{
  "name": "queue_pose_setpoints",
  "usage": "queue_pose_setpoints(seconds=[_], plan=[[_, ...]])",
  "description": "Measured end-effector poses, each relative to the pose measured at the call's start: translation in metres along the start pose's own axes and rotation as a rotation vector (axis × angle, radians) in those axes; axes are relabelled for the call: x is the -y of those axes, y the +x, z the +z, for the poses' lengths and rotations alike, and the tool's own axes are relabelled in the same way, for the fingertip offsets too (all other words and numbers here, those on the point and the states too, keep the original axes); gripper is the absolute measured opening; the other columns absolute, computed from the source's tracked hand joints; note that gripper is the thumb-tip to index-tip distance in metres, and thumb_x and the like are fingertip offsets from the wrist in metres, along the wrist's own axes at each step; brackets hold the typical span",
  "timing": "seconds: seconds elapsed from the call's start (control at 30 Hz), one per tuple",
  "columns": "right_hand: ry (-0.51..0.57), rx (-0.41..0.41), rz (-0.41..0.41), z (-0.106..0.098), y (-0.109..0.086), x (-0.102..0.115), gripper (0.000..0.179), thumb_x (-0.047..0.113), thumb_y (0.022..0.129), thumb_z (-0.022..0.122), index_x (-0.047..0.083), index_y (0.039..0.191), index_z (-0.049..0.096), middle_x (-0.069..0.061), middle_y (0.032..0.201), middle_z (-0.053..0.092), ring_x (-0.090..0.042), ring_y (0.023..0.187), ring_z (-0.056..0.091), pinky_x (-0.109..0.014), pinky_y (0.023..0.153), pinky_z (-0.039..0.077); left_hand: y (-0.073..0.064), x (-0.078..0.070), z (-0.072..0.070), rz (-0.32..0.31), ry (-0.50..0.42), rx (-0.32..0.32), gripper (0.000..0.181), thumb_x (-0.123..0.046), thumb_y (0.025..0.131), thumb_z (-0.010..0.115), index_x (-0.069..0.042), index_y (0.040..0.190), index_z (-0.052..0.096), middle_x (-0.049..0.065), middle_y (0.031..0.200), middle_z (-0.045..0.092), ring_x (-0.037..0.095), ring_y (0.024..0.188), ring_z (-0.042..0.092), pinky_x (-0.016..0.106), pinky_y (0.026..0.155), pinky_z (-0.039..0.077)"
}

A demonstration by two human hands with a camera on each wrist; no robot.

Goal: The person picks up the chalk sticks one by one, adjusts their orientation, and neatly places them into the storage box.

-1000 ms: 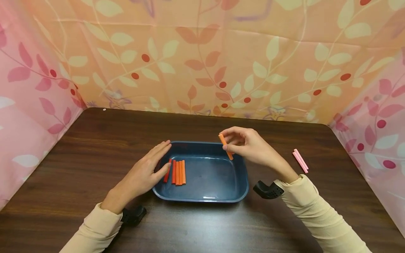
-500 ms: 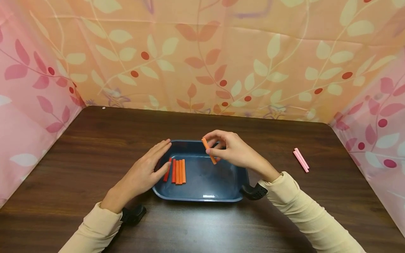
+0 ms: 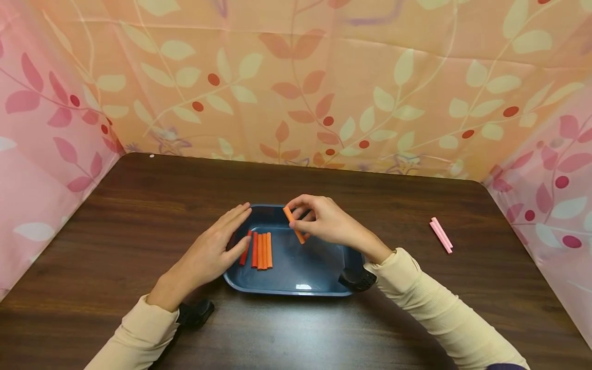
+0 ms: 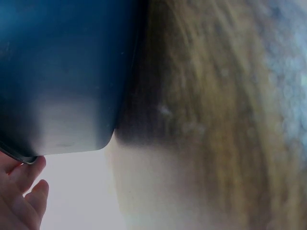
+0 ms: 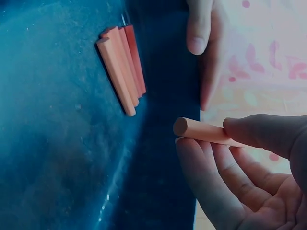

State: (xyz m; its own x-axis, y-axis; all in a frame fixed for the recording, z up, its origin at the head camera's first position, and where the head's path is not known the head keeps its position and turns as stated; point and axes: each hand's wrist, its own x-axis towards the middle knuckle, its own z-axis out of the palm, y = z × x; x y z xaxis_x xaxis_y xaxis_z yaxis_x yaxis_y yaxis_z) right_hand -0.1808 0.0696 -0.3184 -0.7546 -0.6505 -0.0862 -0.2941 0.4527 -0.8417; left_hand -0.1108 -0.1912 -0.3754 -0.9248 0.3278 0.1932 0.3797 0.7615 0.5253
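My right hand (image 3: 319, 221) pinches a short orange stick (image 3: 294, 225), chalk-like in look, above the blue plastic tray (image 3: 296, 294). In the right wrist view this stick (image 5: 196, 130) lies between thumb and fingers, its round end showing. At the tray's left side, my left hand (image 3: 215, 246) holds the wall, thumb over the rim and straight fingers along the outside. Inside the tray, near that thumb, several sticks lie side by side: a dark red stick (image 3: 245, 249) slightly apart, then a red stick (image 3: 254, 250) and orange sticks (image 3: 265, 252).
Two pink sticks (image 3: 441, 235) lie on the dark wooden table (image 3: 402, 318), right of the tray. A patterned cloth (image 3: 296, 77) hangs behind the table and at both sides. A small white spot (image 3: 151, 155) sits near the back left edge.
My right hand has moved left with the orange stick, from the tray's right rear corner to above its middle rear. The left hand, the tray and the sticks in it stay put.
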Motion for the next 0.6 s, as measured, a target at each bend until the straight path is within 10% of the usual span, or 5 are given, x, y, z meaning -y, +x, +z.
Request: queue_pose_setpoints(seconds=[0.6], plan=[[-0.048,0.065,0.060,0.015,0.012,0.001,0.034,0.005,0.092,0.067,-0.002,0.125,0.059,-0.014,0.104,0.071,-0.014,0.072,0.070,-0.038,0.072,0.062,0.001,0.000,-0.001,-0.007,-0.019,0.002,0.062,-0.023,0.097,0.062,-0.006,0.152,0.038,0.010,0.162,0.032,0.035,0.149,0.030,0.058,0.119,0.027]])
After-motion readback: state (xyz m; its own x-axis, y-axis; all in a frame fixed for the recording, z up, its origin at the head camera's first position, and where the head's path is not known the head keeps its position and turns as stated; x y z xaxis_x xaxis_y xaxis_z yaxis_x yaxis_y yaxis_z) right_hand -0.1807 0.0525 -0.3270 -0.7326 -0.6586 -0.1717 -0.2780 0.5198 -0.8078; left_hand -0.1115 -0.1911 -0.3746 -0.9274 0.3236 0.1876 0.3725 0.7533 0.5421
